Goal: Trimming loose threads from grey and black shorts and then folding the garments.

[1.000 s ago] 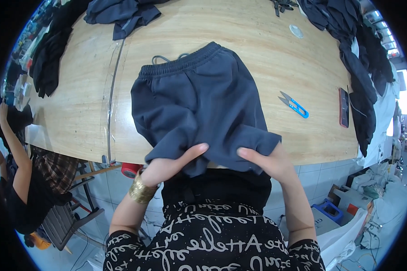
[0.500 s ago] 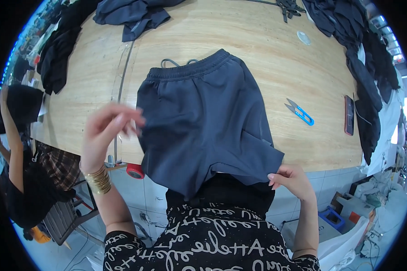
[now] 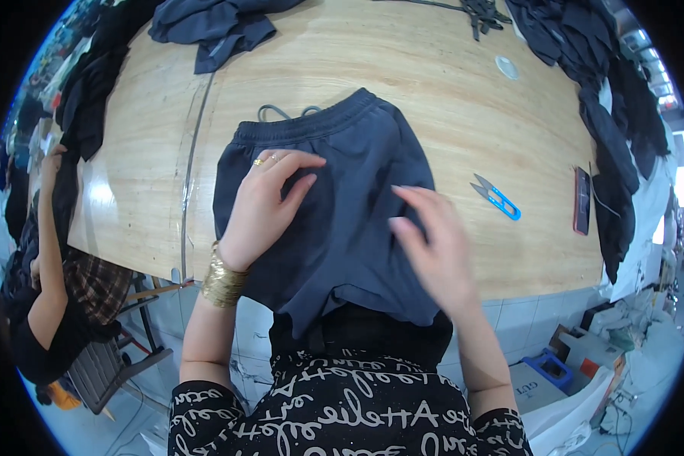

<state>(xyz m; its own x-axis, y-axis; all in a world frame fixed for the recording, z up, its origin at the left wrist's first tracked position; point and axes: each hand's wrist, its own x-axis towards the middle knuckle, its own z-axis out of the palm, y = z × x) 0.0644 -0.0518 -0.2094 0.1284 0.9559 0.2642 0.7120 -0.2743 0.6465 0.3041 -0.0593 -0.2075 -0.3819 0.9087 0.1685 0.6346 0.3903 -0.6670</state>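
Observation:
Dark blue-grey shorts (image 3: 334, 205) lie spread on the table in front of me, the elastic waistband at the far side and the leg hems hanging over the near edge. Loops of drawstring (image 3: 272, 114) stick out beyond the waistband. Over the left half of the shorts is my left hand (image 3: 273, 186), fingers apart and holding nothing; I cannot tell whether it touches the cloth. My right hand (image 3: 433, 239), slightly blurred, is above the right leg with thumb and fingers apart, gripping nothing. To its right lie blue-handled thread snips (image 3: 498, 197).
A phone (image 3: 582, 200) rests near the right edge of the wooden table (image 3: 524, 258). Dark garments are heaped at the far left (image 3: 220, 30) and along the right (image 3: 615, 152). At left, another person's arm (image 3: 49, 235) reaches to dark cloth. A chair (image 3: 102, 372) stands below.
My right hand has let go of the right leg hem and moved up over the shorts. My left hand has come in from the left over the cloth. The shorts appear slightly further left.

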